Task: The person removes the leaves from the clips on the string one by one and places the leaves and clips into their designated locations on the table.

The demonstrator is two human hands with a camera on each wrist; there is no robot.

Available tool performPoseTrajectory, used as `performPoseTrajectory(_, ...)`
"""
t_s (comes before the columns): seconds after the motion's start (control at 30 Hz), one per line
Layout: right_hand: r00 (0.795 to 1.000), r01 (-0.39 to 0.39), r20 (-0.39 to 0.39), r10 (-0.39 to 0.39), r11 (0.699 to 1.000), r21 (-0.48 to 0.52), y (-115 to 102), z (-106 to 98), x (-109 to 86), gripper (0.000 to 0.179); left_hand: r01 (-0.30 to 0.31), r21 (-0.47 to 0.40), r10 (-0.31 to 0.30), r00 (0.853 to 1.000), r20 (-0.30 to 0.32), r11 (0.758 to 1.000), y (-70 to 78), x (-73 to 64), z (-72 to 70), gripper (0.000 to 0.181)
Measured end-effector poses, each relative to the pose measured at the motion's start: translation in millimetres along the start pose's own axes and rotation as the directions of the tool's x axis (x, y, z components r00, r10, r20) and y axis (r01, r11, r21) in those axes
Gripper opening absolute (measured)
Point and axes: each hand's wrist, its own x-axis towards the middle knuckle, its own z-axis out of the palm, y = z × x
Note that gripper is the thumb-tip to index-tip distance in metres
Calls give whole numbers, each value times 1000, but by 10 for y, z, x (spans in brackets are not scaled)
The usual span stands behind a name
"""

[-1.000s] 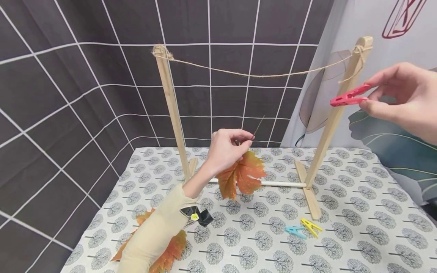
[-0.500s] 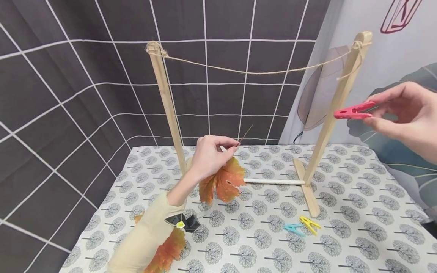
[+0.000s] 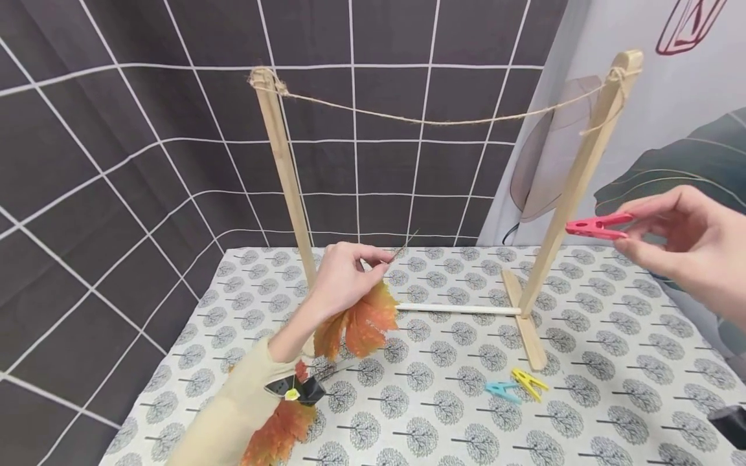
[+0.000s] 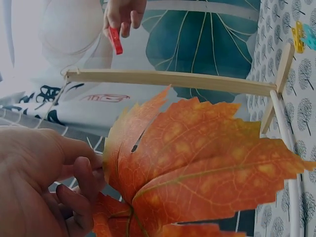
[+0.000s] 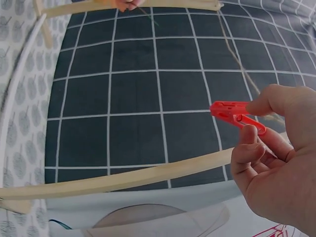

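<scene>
My left hand (image 3: 350,275) pinches an orange maple leaf (image 3: 364,327) by its stem, the blade hanging below the fingers. In the left wrist view the leaf (image 4: 197,163) fills the middle, veins showing. At the right, my right hand (image 3: 688,243) holds a red clothespin (image 3: 600,226) by its handle ends between thumb and finger, its nose pointing left; the right wrist view shows this clothespin (image 5: 229,111) too. A twine line (image 3: 419,121) sags between two wooden posts, above both hands. More orange leaves (image 3: 280,430) lie on the table, partly hidden under the left sleeve.
The right wooden post (image 3: 574,188) stands just left of the red clothespin. A white rod (image 3: 460,309) joins the posts low down. A blue clothespin (image 3: 503,391) and a yellow clothespin (image 3: 530,383) lie on the tree-print tablecloth (image 3: 431,414). A dark gridded curtain (image 3: 384,168) hangs behind.
My left hand has moved left and down with the leaf. My right hand has come down alongside the right post, still holding the red clothespin.
</scene>
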Motion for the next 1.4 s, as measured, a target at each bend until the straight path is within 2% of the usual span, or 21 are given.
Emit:
performPoseTrajectory(0.23,996,-80,-47,77,994,-68,64,29,-207,44,-2,21,1,999,32,1000,-64,-115,-70,17)
performPoseTrajectory(0.37,993,-102,-79,94,989,-111,85,58,-286,41,8,30,-9,999,49,1000,-112,-157,-96,17)
performPoseTrajectory(0.5,987,-139,-103,122,972,-189,94,76,-349,42,5,36,-7,999,39,999,-153,-193,-133,16)
performPoseTrajectory(0.8,973,-224,-107,203,941,-253,153,105,-488,42,39,69,-42,998,52,997,-245,-275,-197,18)
performPoseTrajectory(0.97,971,-238,-92,222,945,-223,222,116,-559,40,43,92,-49,997,66,995,-285,-350,-224,19)
performPoseTrajectory(1.27,955,-293,-116,271,920,-262,355,69,-772,38,89,150,-104,990,93,985,-351,-469,-270,21)
performPoseTrajectory(1.33,956,-291,-110,272,920,-263,395,60,-823,39,94,166,-112,989,100,982,-366,-489,-280,22)
performPoseTrajectory(1.4,956,-291,-105,274,931,-220,442,57,-871,40,96,182,-116,988,106,979,-381,-508,-290,23)
